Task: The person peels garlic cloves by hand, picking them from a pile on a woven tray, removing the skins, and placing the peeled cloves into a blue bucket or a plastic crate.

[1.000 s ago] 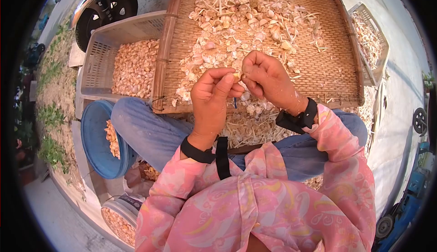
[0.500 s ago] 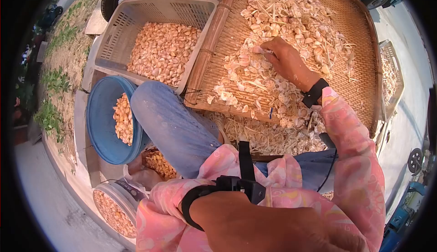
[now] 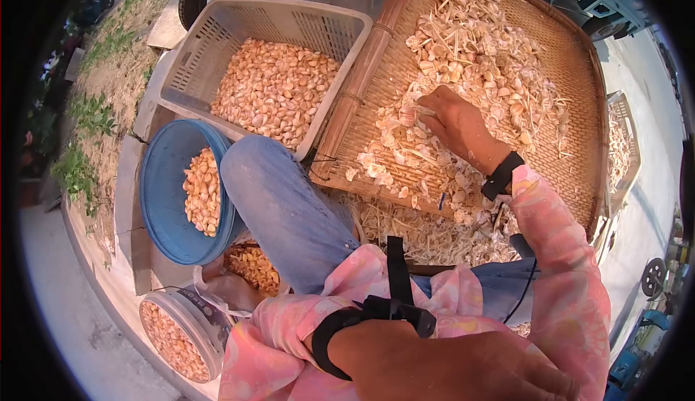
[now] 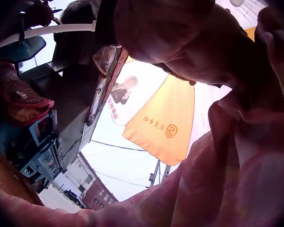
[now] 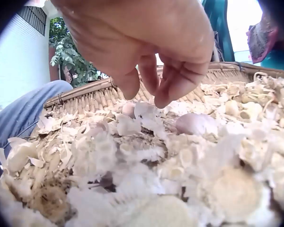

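Note:
My right hand (image 3: 463,127) reaches palm down over the garlic skins on a woven bamboo tray (image 3: 579,111). In the right wrist view, its thumb and fingertips point down with a gap between them. Loose papery skins (image 5: 128,125) lie just beneath, and a purplish garlic clove (image 5: 196,124) is close to the fingertips. My left hand (image 3: 456,361) is drawn across the front of my body, large at the bottom of the head view. Only its back shows; its fingers are lost at the dark edge, so I cannot tell what they hold.
Left of the tray, a grey plastic crate (image 3: 217,21) holds unpeeled-looking cloves. A blue bucket (image 3: 156,205) and a white bucket (image 3: 210,336) also contain cloves. My bent knee (image 3: 264,176) is between bucket and tray. Another crate (image 3: 630,155) of skins stands right.
A second ago both hands met over the tray's near edge around a small pale clove. The left hand has since swung back across my body; the right moved onto the skins. The head view turned.

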`<state>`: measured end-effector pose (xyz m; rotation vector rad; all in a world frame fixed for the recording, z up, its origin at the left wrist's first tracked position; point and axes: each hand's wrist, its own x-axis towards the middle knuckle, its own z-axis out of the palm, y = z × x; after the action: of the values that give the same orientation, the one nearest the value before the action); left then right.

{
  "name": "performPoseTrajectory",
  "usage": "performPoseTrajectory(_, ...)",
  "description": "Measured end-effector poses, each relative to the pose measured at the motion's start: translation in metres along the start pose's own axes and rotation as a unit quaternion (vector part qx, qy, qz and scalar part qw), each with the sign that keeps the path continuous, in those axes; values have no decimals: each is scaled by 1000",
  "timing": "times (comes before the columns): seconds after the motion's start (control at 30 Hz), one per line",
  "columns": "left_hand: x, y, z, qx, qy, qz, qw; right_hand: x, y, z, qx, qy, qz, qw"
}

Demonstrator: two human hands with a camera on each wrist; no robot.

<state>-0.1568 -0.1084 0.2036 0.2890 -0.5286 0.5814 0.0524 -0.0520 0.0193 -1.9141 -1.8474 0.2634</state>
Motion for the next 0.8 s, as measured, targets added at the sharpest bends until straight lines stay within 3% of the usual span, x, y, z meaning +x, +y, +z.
performPoseTrajectory(0.17,-4,13,0,30,-10,25,999,25,-10,23,-60,-113,13,992)
performPoseTrajectory(0.27,-5,22,-5,77,-29,82,993,7,-14,19,-56,-118,-6,991)
performPoseTrajectory(0.3,0,19,-11,106,-41,140,984,-2,-15,15,-51,-103,-5,993)
performPoseTrajectory(0.43,2,21,-8,113,-16,213,970,-37,-30,-4,-8,-11,14,1000)
performPoseTrajectory(0.53,-4,1,11,66,63,255,963,-54,-43,-19,12,29,19,999)
performPoseTrajectory(0.6,-11,-3,8,53,32,230,971,-64,-52,-22,59,3,47,997)
performPoseTrajectory(0.63,-3,9,-9,57,-46,186,980,-69,-53,-19,85,7,35,996)
performPoseTrajectory(0.7,0,17,-17,46,-118,124,984,-76,-59,-17,100,5,38,994)
performPoseTrajectory(0.8,-5,16,-15,29,-104,84,991,-80,-63,-12,125,25,22,992)
